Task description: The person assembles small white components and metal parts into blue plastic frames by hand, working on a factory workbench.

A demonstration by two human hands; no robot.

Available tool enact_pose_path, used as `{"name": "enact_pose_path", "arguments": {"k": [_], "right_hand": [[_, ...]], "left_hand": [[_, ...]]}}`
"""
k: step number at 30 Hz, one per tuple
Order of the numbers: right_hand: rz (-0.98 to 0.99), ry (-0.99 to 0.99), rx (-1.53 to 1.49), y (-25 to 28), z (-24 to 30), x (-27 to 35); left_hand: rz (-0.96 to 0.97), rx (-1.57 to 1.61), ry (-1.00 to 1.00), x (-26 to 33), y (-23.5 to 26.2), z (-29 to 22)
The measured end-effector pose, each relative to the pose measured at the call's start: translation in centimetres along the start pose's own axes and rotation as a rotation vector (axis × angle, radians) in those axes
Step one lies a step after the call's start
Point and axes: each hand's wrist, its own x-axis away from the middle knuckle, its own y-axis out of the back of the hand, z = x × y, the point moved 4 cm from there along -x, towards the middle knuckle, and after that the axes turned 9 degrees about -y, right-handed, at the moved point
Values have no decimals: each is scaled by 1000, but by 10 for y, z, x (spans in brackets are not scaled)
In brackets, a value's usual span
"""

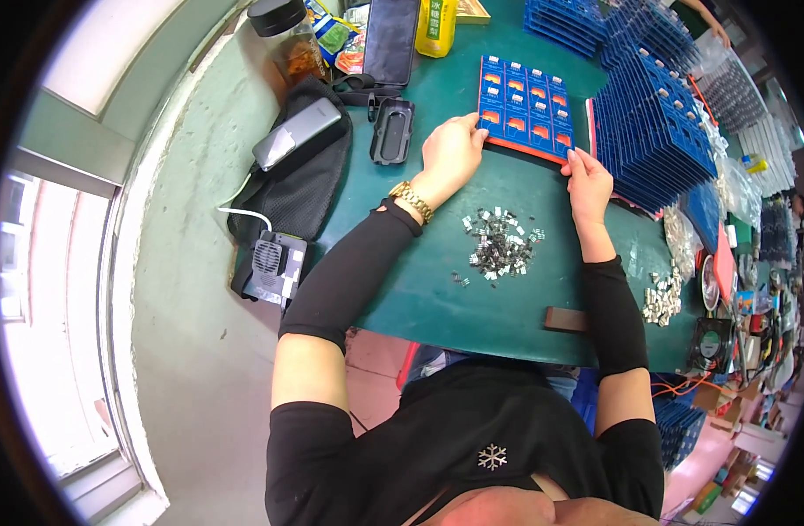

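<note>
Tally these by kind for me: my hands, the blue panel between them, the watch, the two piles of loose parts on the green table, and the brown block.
Left hand, right hand: 2
Blue panel: 1
Watch: 1
Dark pile, pale pile: 2
Block: 1
Total: 7

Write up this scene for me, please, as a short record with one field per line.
Left hand: holding the near left corner of the blue panel
Right hand: pinching its near right corner
Panel colours: mostly blue top, red near edge
Surface: green table
Nearer the body: loose pile of black-and-silver parts
Right of panel: tall blue stack
Near right: brown block, pile of whitish parts
</note>
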Motion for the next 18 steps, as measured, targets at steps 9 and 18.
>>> {"name": "enact_pose_path", "arguments": {"k": [9, 18], "right_hand": [[-41, -13, 12, -1, 2, 2], [-25, -3, 108, -2, 11, 5]], "left_hand": [[95, -108, -69, -2, 3, -8], [110, -122, -90, -5, 2, -11]]}}
